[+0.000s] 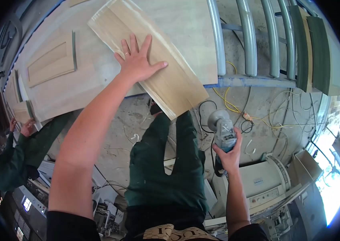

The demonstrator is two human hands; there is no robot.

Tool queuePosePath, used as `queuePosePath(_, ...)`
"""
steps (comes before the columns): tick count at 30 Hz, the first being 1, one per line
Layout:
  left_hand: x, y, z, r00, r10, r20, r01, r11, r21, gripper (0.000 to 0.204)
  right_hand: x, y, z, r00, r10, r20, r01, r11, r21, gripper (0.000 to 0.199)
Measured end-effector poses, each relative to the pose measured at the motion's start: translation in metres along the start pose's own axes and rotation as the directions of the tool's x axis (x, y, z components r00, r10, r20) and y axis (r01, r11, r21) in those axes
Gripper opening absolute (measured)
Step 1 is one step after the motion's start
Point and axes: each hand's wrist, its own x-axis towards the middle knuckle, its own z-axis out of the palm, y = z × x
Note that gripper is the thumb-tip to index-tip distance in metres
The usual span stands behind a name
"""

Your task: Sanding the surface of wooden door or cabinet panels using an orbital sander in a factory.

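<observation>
My left hand [140, 62] lies flat with spread fingers on a long wooden panel [178, 82]. Pale, whitish streaks run along the panel's long edges. It rests slantwise on a light work table [97, 76], and its near end juts over the table's edge toward my legs. Off to the right, my right hand [230, 152] is wrapped round the body of a grey-blue power sander [225, 134]. The sander's round disc [218, 118] points away from me, apart from the panel. A dark cord hangs by the tool.
A framed wooden door panel [51, 62] lies at the table's left. There a co-worker [7, 158] handles a smaller piece. Grey rollers [248, 38] extend right of the table, with stacked panels [318, 52] beyond. A yellow cable [234, 106] crosses the floor near a beige machine [254, 180].
</observation>
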Motion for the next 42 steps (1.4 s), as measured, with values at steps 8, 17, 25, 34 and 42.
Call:
queuePosePath(8, -0.001, 0.005, 0.020, 0.985, -0.167, -0.046, 0.169, 0.985, 0.041, 0.136, -0.001, -0.028, 0.039, 0.950, -0.012, 0.310, 0.102, 0.956, -0.276, 0.101)
queuePosePath(17, -0.024, -0.007, 0.016, 0.860, 0.212, -0.463, -0.346, 0.911, -0.226, 0.131, 0.023, -0.025, 0.079, 0.794, -0.286, 0.536, 0.491, 0.821, -0.290, 0.099)
queuePosePath(25, -0.012, 0.022, -0.007, 0.974, -0.212, 0.075, 0.211, 0.977, 0.014, 0.137, 0.032, -0.021, 0.066, 0.852, -0.209, 0.480, 0.397, 0.856, -0.332, 0.097)
queuePosePath(34, -0.009, 0.019, 0.005, 0.985, -0.169, 0.020, 0.170, 0.984, -0.050, 0.137, 0.059, -0.018, 0.028, 0.959, -0.152, 0.239, 0.215, 0.940, -0.265, 0.096)
queuePosePath(42, -0.006, 0.023, 0.001, 0.983, -0.177, 0.058, 0.177, 0.984, -0.003, 0.137, 0.030, -0.016, 0.069, 0.878, -0.224, 0.424, 0.379, 0.867, -0.325, 0.096)
